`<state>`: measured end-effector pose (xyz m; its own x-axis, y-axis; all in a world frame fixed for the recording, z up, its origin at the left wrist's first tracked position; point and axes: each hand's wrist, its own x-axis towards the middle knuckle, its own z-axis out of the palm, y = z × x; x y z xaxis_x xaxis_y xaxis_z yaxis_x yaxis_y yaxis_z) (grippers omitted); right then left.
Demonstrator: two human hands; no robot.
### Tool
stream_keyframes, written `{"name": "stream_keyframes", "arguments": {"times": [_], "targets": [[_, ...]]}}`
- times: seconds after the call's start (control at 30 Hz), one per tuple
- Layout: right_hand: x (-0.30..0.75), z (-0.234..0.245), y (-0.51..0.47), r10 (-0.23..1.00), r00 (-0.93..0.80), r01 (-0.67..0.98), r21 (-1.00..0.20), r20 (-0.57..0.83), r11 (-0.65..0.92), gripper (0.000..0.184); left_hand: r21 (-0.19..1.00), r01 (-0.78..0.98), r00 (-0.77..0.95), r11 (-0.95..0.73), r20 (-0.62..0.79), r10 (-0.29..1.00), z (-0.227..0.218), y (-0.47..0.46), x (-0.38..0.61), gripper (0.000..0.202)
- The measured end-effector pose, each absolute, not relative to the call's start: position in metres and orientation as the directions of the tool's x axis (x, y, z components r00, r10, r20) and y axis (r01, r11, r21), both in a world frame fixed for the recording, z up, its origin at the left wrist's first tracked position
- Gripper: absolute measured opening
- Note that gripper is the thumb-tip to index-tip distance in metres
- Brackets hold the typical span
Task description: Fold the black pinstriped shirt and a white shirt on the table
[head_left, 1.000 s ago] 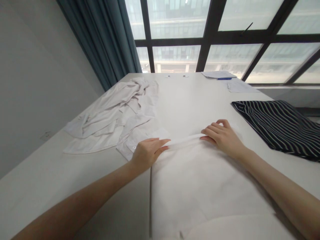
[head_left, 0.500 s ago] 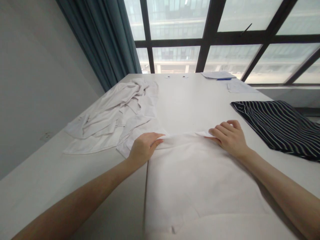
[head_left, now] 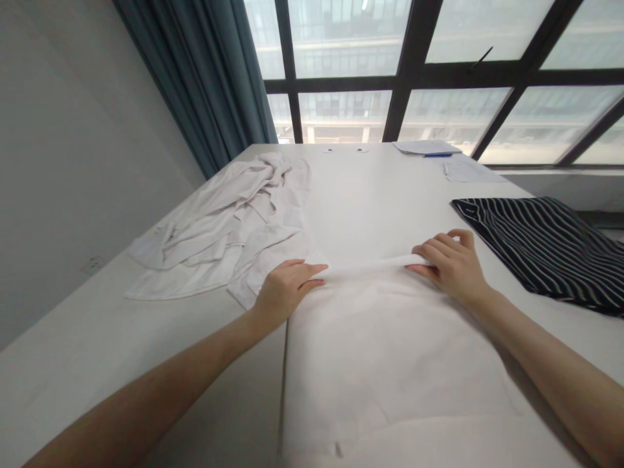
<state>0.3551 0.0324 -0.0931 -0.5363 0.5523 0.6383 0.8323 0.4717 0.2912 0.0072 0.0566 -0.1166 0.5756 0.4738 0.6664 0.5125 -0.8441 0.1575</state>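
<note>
A white cloth (head_left: pixel 390 351), perhaps a garment, lies spread over the near part of the table, its far edge running between my two hands. My left hand (head_left: pixel 287 286) pinches the far left corner, thumb below and fingers on top. At the far right corner, my right hand (head_left: pixel 451 263) has its fingers curled over the edge with the thumb beneath. Between them the edge is drawn into a narrow, fairly straight fold. The near end of the cloth runs out of the picture at the bottom.
Crumpled white cloth (head_left: pixel 219 221) covers the table's left side, reaching near my left hand. A black striped cloth (head_left: pixel 550 253) lies at right. Papers (head_left: pixel 426 147) and a blue pen (head_left: pixel 437 155) rest at the back, on the white table (head_left: pixel 361 195) by the window.
The far edge now looks folded over more evenly. My right hand has shifted slightly right and up, my left slightly right with its fingertips further along the edge.
</note>
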Motion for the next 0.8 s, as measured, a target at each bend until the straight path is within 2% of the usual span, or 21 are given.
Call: {"name": "stream_keyframes", "arguments": {"times": [0.1,0.2,0.37,0.47,0.6,0.8], "targets": [[0.361,-0.094,0.036,0.593,-0.486,0.863,0.249,0.642,0.439,0.042,0.22,0.505,0.559,-0.835,0.653,0.51,-0.116,0.057,0.007,0.032],[0.365,-0.095,0.039,0.606,-0.465,0.873,0.218,0.645,0.437,0.044,0.347,0.515,0.507,-0.784,0.614,0.605,-0.117,0.058,0.005,0.034],[0.363,-0.094,0.038,0.633,-0.438,0.882,0.169,0.638,0.439,0.05,0.662,0.51,0.342,-0.549,0.43,0.836,-0.115,0.058,0.004,0.032],[0.363,-0.093,0.037,0.652,-0.415,0.894,0.152,0.635,0.421,0.051,0.783,0.473,0.23,-0.405,0.333,0.914,-0.112,0.059,0.005,0.028],[0.364,-0.094,0.037,0.655,-0.405,0.895,0.131,0.638,0.426,0.051,0.845,0.414,0.144,-0.34,0.307,0.941,-0.11,0.061,0.004,0.024],[0.373,-0.099,0.042,0.658,-0.37,0.885,0.034,0.655,0.464,0.05,0.867,0.352,0.138,-0.351,0.323,0.936,-0.111,0.065,0.001,0.029]]}}
